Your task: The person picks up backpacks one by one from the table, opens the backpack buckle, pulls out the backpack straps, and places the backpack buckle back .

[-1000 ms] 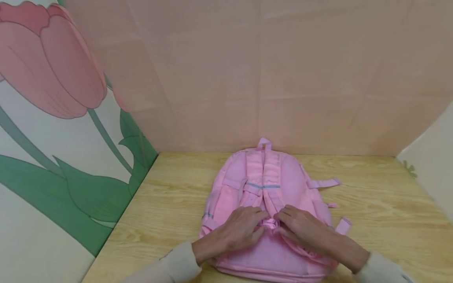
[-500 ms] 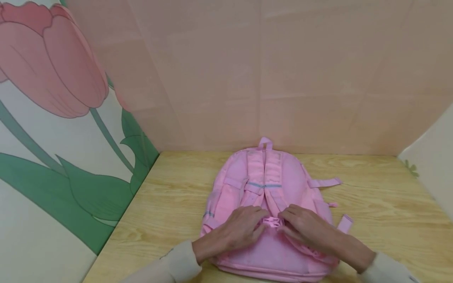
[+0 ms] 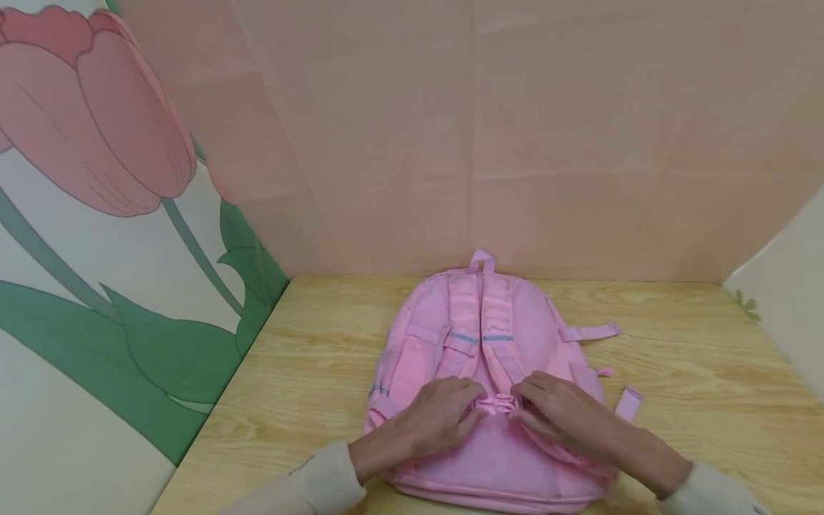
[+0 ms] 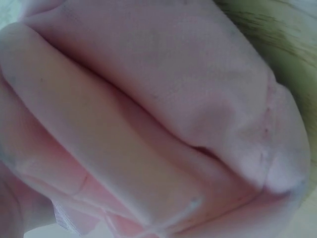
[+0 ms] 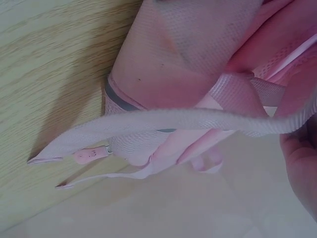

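A pink backpack [image 3: 470, 465] lies with its shoulder straps [image 3: 496, 307] facing up. Between both hands, over its lower middle, is a pink plastic side-release buckle [image 3: 496, 404]. My left hand [image 3: 440, 411] pinches the buckle's left part between thumb and fingers. From the other side my right hand [image 3: 560, 408] pinches the right part, and its looped prongs show in the gap. In the right wrist view a webbing strap [image 5: 158, 119] runs to the right hand's edge [image 5: 302, 168]. Only pink fabric [image 4: 198, 74] of the bag fills most of the left wrist view.
The bag rests on a wood-grain table [image 3: 309, 343], with a pinkish wall covering [image 3: 476, 143] behind. A tulip-painted panel [image 3: 129, 250] stands at left. Loose strap ends [image 3: 592, 332] stick out at the bag's right, beside a small pink zip pull [image 5: 89, 154].
My right hand has shifted slightly to the right, drawing the buckle's right part with it. More of the buckle shows between the hands. The left hand stays nearly still.
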The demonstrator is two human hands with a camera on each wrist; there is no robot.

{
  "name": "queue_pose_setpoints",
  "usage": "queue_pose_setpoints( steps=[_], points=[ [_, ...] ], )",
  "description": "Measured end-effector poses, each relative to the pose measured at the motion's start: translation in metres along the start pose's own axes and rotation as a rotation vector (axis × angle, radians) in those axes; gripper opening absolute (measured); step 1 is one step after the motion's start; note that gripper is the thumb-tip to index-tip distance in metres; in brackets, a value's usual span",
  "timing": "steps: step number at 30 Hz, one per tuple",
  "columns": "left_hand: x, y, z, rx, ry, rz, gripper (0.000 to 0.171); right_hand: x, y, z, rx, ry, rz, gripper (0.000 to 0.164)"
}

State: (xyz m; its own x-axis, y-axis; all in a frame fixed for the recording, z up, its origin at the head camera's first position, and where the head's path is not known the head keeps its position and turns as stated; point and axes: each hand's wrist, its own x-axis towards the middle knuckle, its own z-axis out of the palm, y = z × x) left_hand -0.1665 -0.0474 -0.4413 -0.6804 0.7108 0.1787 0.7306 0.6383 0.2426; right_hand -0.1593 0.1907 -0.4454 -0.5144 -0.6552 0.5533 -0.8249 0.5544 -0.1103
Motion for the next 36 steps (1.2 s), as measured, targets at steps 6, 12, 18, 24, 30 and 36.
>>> queue_pose_setpoints(
  steps=[6,12,18,24,30,36],
  points=[
    [0.000,0.003,0.004,0.099,-0.007,0.012,0.022,-0.001,0.000,-0.001,0.013,0.003,0.002,0.023],
    [-0.001,0.007,0.010,0.211,-0.032,0.012,0.023,0.000,0.000,0.000,0.000,0.013,-0.003,0.021],
    [-0.003,0.008,0.015,0.224,-0.033,0.015,0.024,0.001,-0.001,-0.001,0.008,0.021,-0.003,0.021],
    [-0.005,0.009,0.016,0.231,-0.036,0.018,0.023,0.001,-0.002,-0.001,0.018,0.023,-0.005,0.021],
    [-0.005,0.011,0.007,0.172,-0.041,0.001,0.035,0.002,-0.004,-0.001,0.004,0.012,0.009,0.022],
    [0.002,0.009,-0.013,-0.034,0.076,-0.022,0.028,0.006,-0.004,-0.003,0.018,0.007,0.011,0.021]
  ],
)
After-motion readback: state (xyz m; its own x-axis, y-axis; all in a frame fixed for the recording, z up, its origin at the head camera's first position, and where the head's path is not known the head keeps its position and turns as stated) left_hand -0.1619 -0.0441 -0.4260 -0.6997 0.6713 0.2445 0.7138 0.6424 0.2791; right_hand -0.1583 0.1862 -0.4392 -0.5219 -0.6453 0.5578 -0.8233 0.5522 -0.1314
